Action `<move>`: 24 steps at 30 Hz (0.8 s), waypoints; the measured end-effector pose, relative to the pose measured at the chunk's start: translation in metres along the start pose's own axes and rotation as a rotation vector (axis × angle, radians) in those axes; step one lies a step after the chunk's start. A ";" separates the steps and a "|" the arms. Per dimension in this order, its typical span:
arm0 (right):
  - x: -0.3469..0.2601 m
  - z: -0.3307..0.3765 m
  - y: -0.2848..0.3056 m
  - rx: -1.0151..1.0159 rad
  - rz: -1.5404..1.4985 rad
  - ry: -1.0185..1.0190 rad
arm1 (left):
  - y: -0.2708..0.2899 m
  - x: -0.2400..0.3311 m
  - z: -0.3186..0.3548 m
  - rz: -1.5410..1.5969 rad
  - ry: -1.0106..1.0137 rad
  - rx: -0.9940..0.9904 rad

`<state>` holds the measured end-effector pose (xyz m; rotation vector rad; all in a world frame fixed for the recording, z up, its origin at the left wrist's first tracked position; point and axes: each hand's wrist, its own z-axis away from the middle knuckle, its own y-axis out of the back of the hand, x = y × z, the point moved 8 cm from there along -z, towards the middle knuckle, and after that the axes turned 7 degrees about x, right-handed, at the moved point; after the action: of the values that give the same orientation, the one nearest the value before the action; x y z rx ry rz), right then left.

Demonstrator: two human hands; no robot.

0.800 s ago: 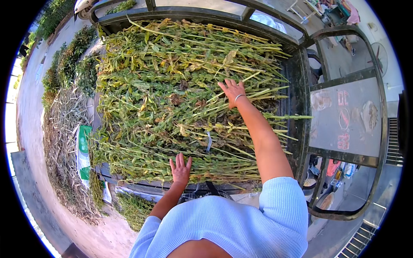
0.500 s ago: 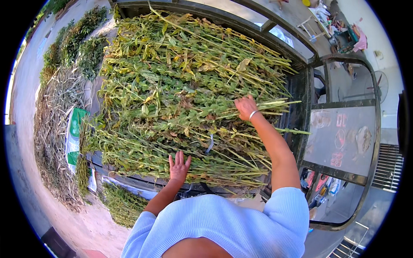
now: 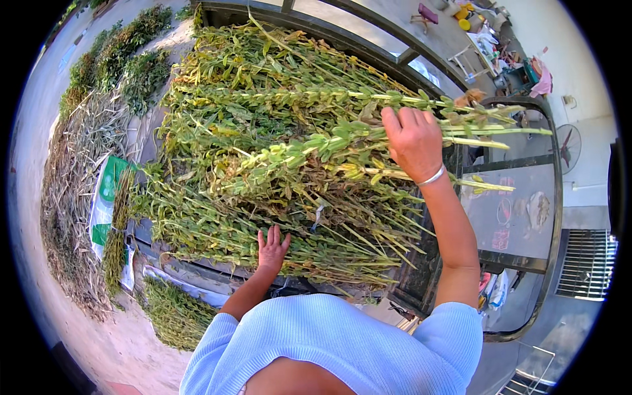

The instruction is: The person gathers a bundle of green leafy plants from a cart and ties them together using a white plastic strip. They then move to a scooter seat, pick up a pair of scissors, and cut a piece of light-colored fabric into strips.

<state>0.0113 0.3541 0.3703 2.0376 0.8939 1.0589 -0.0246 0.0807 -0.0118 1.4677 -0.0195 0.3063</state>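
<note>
In the head view, the right hand [image 3: 415, 141], at 2 o'clock, is closed around a bunch of green pod-bearing stalks [image 3: 329, 146], raised over the leafy stalk pile [image 3: 230, 125] in the railed cargo bed [image 3: 431, 276]. At 7 o'clock, the left hand [image 3: 272, 249] rests empty, fingers spread, on the pile.

You are wearing a matt, ribbed-knit cloth top [image 3: 329, 336] and a smooth, glossy, metal-looking bangle [image 3: 432, 176]; the leafy stalks [image 3: 316, 143] you are gripping are looking rough, the dark frame [image 3: 517, 261] is showing scuffed metal, and the green-and-white sack [image 3: 113, 176] is looking like smooth plastic.
</note>
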 end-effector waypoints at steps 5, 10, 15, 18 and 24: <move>0.007 0.106 -0.135 -0.971 -0.035 -0.241 | -0.004 0.004 -0.004 -0.102 -0.028 -0.050; 0.020 0.133 -0.130 -0.791 -0.135 -0.344 | -0.006 -0.003 -0.004 -0.026 0.004 0.041; 0.010 0.104 -0.080 -0.142 -0.187 -0.414 | -0.001 -0.006 0.008 -0.043 0.019 0.065; -0.018 0.187 -0.176 -0.799 -0.162 -0.538 | -0.007 0.002 0.006 -0.041 0.008 0.045; -0.051 0.292 -0.240 -1.115 -0.366 -0.712 | -0.006 0.007 0.002 -0.040 -0.028 0.061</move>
<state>0.1764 0.3741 0.0272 1.0734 0.1657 0.3749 -0.0164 0.0799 -0.0159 1.5311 -0.0036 0.2559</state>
